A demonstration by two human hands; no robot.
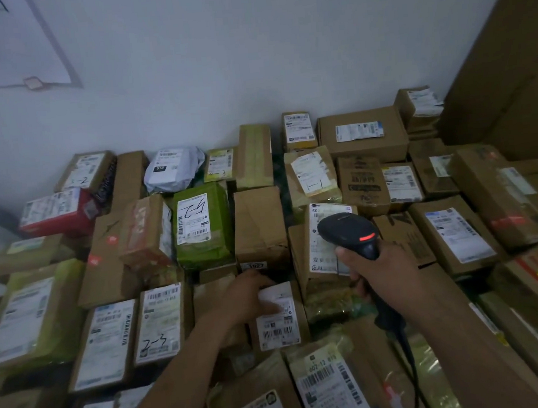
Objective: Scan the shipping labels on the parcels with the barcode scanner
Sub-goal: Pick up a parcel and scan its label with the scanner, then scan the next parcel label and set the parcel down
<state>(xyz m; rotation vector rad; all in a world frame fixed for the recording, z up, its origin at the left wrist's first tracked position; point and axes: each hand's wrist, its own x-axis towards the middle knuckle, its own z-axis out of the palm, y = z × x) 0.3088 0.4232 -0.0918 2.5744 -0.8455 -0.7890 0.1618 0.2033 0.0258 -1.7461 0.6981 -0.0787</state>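
Holding scanner: right grip (387, 274) is clenching the black barcode scanner (348, 231) by its handle, above the piled parcels.
Touching parcel: left grip (253, 298) is resting, fingers relaxed, on a small parcel (303, 308), partly covering its shipping label (279, 323).

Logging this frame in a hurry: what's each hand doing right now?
Left hand: on the small labelled parcel; whether it grips cannot be told.
Right hand: closed around the barcode scanner.

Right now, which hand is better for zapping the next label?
Right. The right hand already grips the scanner; the left hand just rests on a box and holds no scanner.
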